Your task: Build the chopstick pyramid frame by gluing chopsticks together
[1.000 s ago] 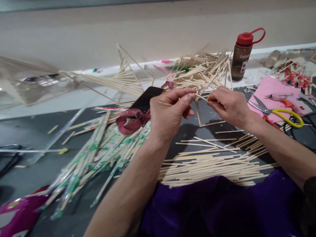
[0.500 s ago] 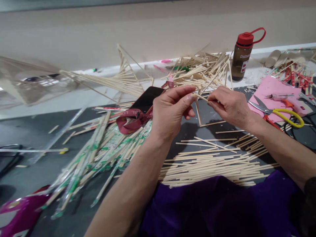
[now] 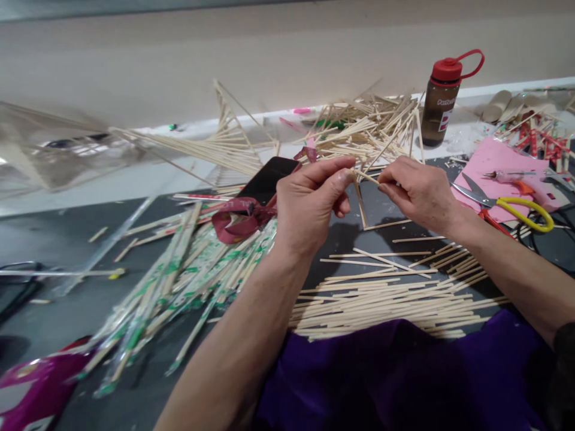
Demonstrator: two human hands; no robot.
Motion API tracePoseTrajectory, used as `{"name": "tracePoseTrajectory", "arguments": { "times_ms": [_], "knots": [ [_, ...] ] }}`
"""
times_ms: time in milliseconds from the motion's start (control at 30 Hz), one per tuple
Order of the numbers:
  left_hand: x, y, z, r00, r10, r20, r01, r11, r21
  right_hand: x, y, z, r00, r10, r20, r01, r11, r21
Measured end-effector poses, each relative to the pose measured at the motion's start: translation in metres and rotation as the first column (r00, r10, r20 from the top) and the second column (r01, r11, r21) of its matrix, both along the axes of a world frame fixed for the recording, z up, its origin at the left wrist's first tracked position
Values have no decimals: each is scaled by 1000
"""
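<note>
Between thumb and fingers, my left hand (image 3: 317,200) pinches the corner of a frame made of thin wooden sticks. My right hand (image 3: 417,191) is closed on the other part of the same top wooden stick (image 3: 367,177), which spans the gap between both hands. Below it, another stick (image 3: 360,206) slants down to a corner that meets a stick (image 3: 389,225) running right, partly behind my right hand. Many loose wooden sticks (image 3: 381,305) lie in front of me, under my hands.
Wrapped chopsticks (image 3: 179,293), a black phone (image 3: 265,179) and a dark red ribbon (image 3: 238,220) lie left. Behind are a stick structure (image 3: 193,148), a stick pile (image 3: 368,131) and a bottle (image 3: 440,108). Yellow-handled scissors (image 3: 525,211) and a pink glue gun (image 3: 534,185) lie right.
Almost nothing differs. Both hands keep their grip on the stick frame, with only a very slight shift of the left hand.
</note>
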State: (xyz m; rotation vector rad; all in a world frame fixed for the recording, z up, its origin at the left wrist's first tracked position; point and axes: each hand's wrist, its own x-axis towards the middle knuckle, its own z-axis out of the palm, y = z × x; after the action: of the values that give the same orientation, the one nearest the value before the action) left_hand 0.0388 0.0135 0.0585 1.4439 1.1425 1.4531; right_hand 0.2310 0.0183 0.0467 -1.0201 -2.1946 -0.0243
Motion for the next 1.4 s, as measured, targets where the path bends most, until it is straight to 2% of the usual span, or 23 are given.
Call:
{"name": "tracePoseTrajectory", "arguments": {
  "times_ms": [333,667,1033,1400],
  "knots": [
    [0,1,0,998,-28,51,28,1000,-5,1,0,0,1000,7,-4,-7,1000,-6],
    [1,1,-2,1000,-6,-6,6,1000,-3,1,0,-1,1000,8,-8,-7,1000,16],
    [2,2,-2,999,-19,35,18,1000,10,0,0,-1,1000,-3,-7,3,1000,24],
    [3,1,-1,999,-26,41,27,999,-39,1,0,0,1000,-4,-8,4,1000,10]
  ]
}}
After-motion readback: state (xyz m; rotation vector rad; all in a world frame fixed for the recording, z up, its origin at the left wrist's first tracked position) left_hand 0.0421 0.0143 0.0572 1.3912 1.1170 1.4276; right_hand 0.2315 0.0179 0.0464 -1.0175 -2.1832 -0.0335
